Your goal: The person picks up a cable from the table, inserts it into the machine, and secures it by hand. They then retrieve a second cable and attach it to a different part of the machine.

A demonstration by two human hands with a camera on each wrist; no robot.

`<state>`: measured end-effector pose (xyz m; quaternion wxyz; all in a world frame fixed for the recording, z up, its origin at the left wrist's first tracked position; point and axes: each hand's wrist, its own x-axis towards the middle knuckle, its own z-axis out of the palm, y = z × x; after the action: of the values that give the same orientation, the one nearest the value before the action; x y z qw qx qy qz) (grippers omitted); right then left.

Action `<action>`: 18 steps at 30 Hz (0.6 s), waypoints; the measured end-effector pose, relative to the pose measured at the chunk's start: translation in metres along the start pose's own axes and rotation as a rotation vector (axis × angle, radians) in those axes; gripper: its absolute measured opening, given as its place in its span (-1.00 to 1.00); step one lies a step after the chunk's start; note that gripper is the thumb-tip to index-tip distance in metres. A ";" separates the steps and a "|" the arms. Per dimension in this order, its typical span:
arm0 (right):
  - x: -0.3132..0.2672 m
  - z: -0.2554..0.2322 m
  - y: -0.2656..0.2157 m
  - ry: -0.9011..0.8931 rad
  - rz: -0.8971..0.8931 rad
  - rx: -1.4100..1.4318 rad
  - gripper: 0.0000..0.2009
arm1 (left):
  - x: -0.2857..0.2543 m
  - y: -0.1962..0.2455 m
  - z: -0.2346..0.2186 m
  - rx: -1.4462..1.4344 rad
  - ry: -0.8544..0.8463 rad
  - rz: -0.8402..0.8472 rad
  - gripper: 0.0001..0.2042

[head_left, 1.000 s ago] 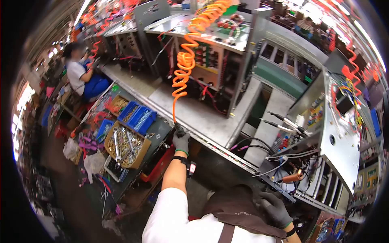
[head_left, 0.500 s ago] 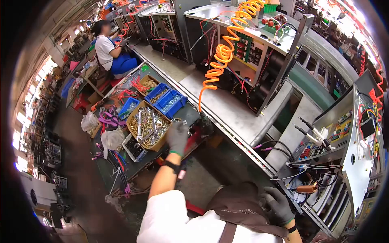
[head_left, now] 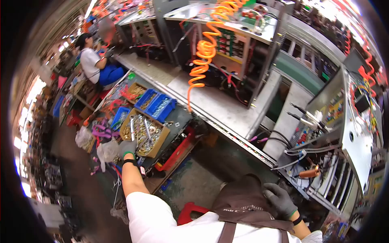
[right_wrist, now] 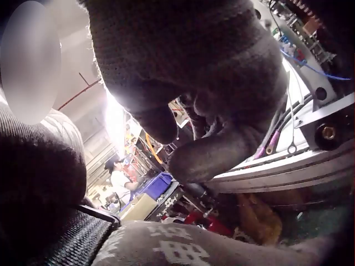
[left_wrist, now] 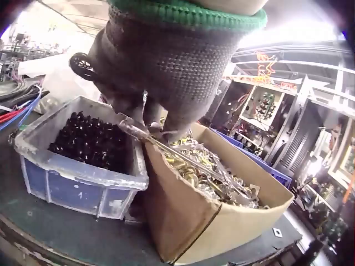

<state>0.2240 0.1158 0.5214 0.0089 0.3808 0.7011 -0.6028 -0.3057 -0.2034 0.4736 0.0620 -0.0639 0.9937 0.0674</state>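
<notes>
My left hand [head_left: 128, 148], in a grey glove with a green cuff, is at the near left corner of a cardboard box [left_wrist: 183, 221] of loose metal fasteners. Its curled fingers grip the end of a wrench [head_left: 132, 128] there; the glove hides much of the grip in the left wrist view. A second wrench [left_wrist: 194, 165] slants across the fasteners, one end on the box rim. My gloved right hand [head_left: 280, 200] is beside the brown apron [head_left: 239, 198], fingers loosely bent and holding nothing.
A bin of black parts [left_wrist: 83, 183] stands beside the box, with blue bins [head_left: 156, 105] behind. An orange coiled hose [head_left: 198, 69] hangs over the metal line edge [head_left: 227, 133]. An opened electrical cabinet [head_left: 354, 129] stands at right. Another person [head_left: 95, 62] sits at far left.
My left hand has let go of the dark tool on the orange hose and moved left over the fastener box to the wrench. My right hand stays by the apron.
</notes>
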 end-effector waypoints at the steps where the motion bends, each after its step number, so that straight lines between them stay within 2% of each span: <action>1: -0.001 0.001 0.000 0.042 0.014 0.015 -0.67 | 0.005 0.005 0.003 0.065 0.020 -0.031 -0.55; 2: -0.001 0.001 -0.003 0.004 -0.049 -0.063 -0.65 | 0.052 -0.020 0.042 0.219 0.056 0.054 -0.53; 3: -0.006 -0.003 -0.003 -0.007 -0.092 -0.139 -0.63 | 0.025 -0.012 0.022 0.081 0.070 0.149 -0.55; 4: -0.010 -0.006 0.003 -0.014 -0.100 -0.163 -0.61 | 0.025 -0.016 0.028 0.028 0.107 0.275 -0.55; 5: -0.013 -0.010 0.010 -0.010 -0.102 -0.186 -0.59 | -0.008 -0.007 0.003 0.096 0.094 0.590 -0.52; 6: -0.014 -0.011 0.015 0.022 -0.090 -0.238 -0.60 | 0.032 -0.010 0.027 0.222 -0.051 0.265 -0.54; 7: -0.018 -0.011 0.018 0.045 -0.081 -0.286 -0.61 | 0.029 0.049 0.042 0.218 -0.074 0.391 -0.54; 9: -0.023 -0.015 0.022 0.061 -0.060 -0.256 -0.60 | 0.019 0.134 0.056 0.126 -0.073 0.623 -0.57; 11: -0.023 -0.012 0.037 0.100 -0.027 -0.205 -0.60 | 0.001 0.177 0.060 0.037 -0.075 0.770 -0.59; 13: -0.022 -0.012 0.050 0.096 -0.006 -0.180 -0.60 | -0.020 0.194 0.068 -0.062 -0.087 0.861 -0.62; 18: -0.026 -0.014 0.058 0.068 -0.067 -0.142 -0.59 | -0.086 0.182 0.067 -0.308 -0.083 0.964 -0.67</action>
<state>0.2808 0.1129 0.4888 -0.0079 0.3759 0.7541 -0.5385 -0.2383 -0.0047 0.4417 0.0532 0.3962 0.8855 0.2368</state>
